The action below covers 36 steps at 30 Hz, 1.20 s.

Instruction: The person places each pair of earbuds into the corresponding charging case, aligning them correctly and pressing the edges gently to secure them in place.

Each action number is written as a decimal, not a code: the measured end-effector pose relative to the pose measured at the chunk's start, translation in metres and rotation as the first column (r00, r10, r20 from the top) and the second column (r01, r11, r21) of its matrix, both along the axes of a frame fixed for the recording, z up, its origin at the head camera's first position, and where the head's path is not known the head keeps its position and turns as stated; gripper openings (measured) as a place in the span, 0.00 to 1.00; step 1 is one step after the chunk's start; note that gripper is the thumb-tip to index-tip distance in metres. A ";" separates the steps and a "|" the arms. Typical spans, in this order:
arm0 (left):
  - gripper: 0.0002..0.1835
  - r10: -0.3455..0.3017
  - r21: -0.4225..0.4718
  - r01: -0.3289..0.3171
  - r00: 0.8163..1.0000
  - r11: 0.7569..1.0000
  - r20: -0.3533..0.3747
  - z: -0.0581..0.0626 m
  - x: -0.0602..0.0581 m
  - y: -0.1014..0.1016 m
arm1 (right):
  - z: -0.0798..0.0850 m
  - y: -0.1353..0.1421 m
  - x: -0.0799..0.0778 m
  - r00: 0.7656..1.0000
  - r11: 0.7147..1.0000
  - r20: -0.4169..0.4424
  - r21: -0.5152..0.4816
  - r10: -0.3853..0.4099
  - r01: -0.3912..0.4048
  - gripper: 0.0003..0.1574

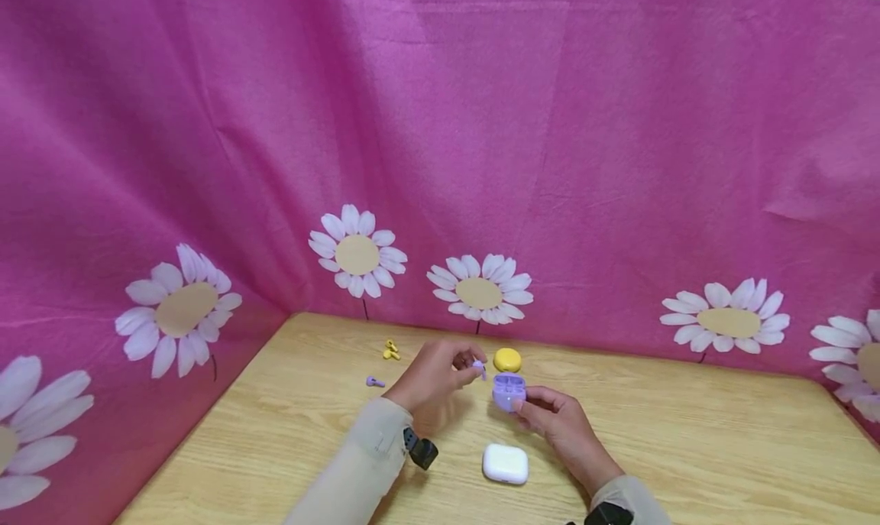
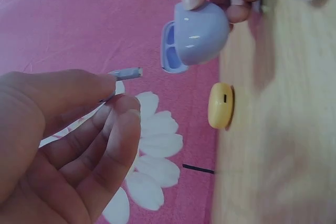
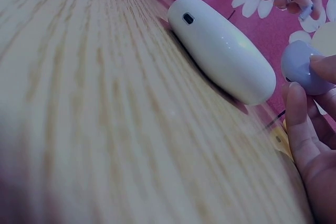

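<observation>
Between thumb and fingers, my left hand [image 1: 440, 370] pinches a purple earbud [image 1: 479, 367], its stem sticking out toward the case in the left wrist view. My right hand [image 1: 560, 426] grips a purple earbud case [image 1: 509, 393] with its lid open, held above the table. Two slots show inside the case [image 2: 202, 34] in the left wrist view. A short gap separates the earbud from the case. Another purple earbud [image 1: 374, 382] lies on the table left of my left hand.
A yellow case [image 1: 507, 360] sits behind the purple one. Yellow earbuds [image 1: 391, 350] lie at the back left of the wooden table [image 1: 687, 448]. Nearer me is a closed white case [image 1: 505, 464]. A pink cloth with daisies [image 1: 584, 166] hangs along the back and left.
</observation>
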<state>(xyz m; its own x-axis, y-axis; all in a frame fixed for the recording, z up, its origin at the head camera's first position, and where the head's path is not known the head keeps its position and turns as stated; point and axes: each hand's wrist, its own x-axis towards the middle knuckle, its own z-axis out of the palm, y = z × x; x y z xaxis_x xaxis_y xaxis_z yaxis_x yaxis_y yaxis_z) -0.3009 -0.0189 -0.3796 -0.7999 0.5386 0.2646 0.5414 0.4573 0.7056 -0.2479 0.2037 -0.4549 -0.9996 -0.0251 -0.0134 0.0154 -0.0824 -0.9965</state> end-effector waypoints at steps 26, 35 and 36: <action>0.08 0.008 0.011 -0.008 0.999 1.000 -0.042 0.002 -0.004 0.017 | -0.001 0.000 -0.001 1.000 1.000 -0.017 0.009 0.009 -0.009 0.24; 0.06 -0.005 0.010 0.005 0.998 1.000 -0.062 -0.004 -0.003 0.015 | -0.001 0.001 0.000 1.000 1.000 -0.017 -0.003 0.001 -0.001 0.24; 0.07 -0.005 0.008 0.006 0.998 1.000 -0.059 -0.005 -0.003 0.016 | -0.001 0.001 0.000 1.000 1.000 -0.014 -0.005 0.003 -0.003 0.24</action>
<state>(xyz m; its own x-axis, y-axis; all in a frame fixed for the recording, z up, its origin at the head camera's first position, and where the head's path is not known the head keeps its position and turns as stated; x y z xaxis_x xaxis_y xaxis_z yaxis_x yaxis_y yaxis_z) -0.3039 -0.0033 -0.3846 -0.7798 0.5404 0.3160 0.5847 0.4485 0.6760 -0.2476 0.2042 -0.4556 -0.9996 -0.0285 0.0003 0.0022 -0.0871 -0.9962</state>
